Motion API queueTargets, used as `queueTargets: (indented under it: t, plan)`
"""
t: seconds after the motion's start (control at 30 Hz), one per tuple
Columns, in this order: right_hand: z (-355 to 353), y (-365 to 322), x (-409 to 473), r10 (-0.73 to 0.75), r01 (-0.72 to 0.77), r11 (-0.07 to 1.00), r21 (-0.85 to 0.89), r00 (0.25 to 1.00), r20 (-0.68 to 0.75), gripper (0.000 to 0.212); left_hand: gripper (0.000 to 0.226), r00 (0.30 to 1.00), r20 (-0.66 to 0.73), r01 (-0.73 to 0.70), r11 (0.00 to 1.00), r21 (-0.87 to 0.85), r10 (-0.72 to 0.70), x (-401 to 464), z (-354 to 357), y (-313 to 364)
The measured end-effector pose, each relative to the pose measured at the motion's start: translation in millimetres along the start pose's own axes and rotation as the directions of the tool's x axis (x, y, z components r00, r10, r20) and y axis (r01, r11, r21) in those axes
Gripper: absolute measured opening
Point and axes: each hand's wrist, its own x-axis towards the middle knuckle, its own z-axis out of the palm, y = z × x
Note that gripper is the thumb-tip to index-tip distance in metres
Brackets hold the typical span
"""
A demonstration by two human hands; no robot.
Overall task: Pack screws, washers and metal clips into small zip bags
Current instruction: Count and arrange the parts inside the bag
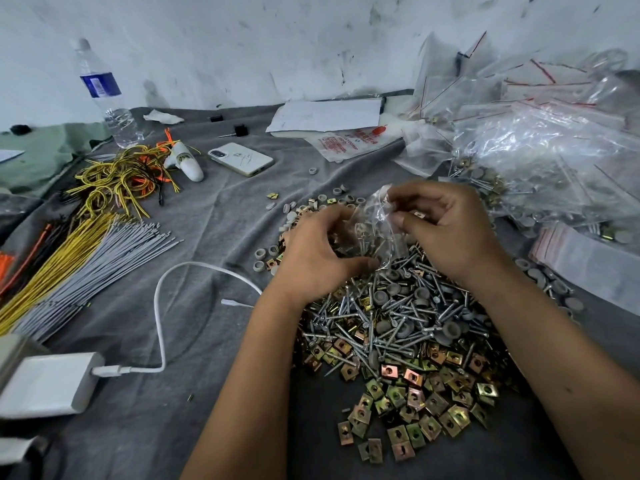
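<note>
Metal clips nearest; both hands' fingers pinch zip bag, contents blurred, left fingertips hidden

One head-worn view looks forward and down, close over the cloth-covered table.

We cannot read the print on the red-lettered packet, nor the water bottle label. Our hands cover much of the small bag, so its contents stay unclear. The white charger and wire bundles run off the left edge.
</note>
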Motion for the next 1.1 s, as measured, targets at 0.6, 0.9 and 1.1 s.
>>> queueTargets:
  t: [0.6,0.9,1.1]
  plan:
    - [-8,13,6,0.039,-0.056,0.988,-0.141,0.992,-0.121,0.028,0.048,0.997,0.073,0.059,0.925,-0.375,-0.034,-1,0,-3]
    - [0,12,6,0.179,0.151,0.651,-0.744,0.922,0.343,0.036,0.035,0.995,0.001,0.081,0.815,-0.574,-0.098,-1,-2,-6]
    - [-4,11,7,0.189,0.121,0.683,-0.721,0.924,0.333,0.018,0.046,0.953,-0.129,0.091,0.668,-0.738,-0.273,0,-11,-3]
